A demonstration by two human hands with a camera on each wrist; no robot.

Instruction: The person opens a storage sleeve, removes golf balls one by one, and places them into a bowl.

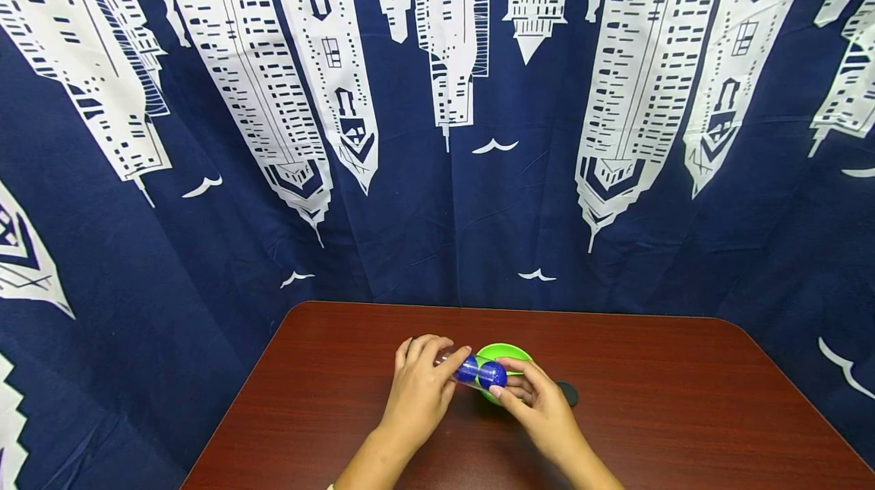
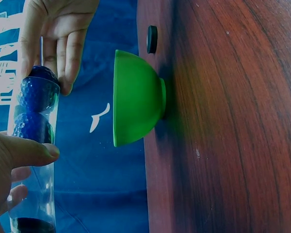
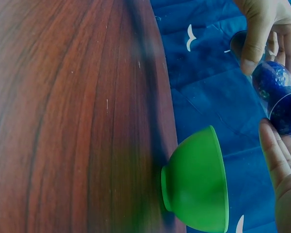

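Note:
My left hand [image 1: 418, 397] grips a clear tube [image 2: 44, 182] with a dark closed end, held tilted above the table. Inside the tube lies a blue dimpled golf ball [image 2: 33, 126], and a second blue golf ball [image 1: 492, 374] pokes partly out of its open mouth. The thumb and fingers of my right hand [image 1: 543, 408] pinch that outer ball at the tube's rim. Below and behind the tube, a green bowl [image 2: 136, 99] stands upright on the table. The hands and tube hide part of the bowl in the head view.
A small round black cap [image 1: 567, 393] lies on the table right of the bowl. The brown wooden table [image 1: 328, 368] has rounded far corners. Behind it hangs a dark blue curtain [image 1: 437, 247] with white buildings and birds.

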